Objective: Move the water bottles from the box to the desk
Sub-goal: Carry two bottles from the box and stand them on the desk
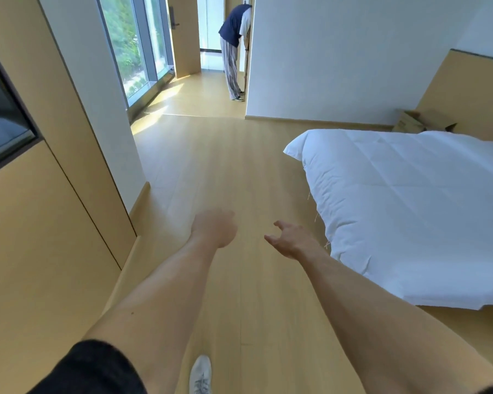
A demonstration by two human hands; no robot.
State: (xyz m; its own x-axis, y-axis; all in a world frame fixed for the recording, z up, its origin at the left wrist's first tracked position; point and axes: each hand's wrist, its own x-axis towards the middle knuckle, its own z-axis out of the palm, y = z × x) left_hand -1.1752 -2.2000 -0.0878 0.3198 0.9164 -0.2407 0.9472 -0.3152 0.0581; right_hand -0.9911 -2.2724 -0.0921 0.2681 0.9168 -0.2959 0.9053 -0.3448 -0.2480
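Left hand (pixel 215 228) blurred, fingers hidden, grip unclear; right hand (pixel 292 238) loose, fingers spread, empty. Both arms stretched forward, centre frame. Cardboard box (pixel 410 122) upper right, half hidden behind white bed (pixel 410 209). Second person (pixel 235 49) top centre.

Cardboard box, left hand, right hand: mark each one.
cardboard box (pixel 410 122), head view, on its near side panel beyond the bed.
left hand (pixel 215 227), head view, on the back of the hand.
right hand (pixel 292 237), head view, on the back of the hand.

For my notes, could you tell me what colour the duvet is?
White duvet, seen in the head view.
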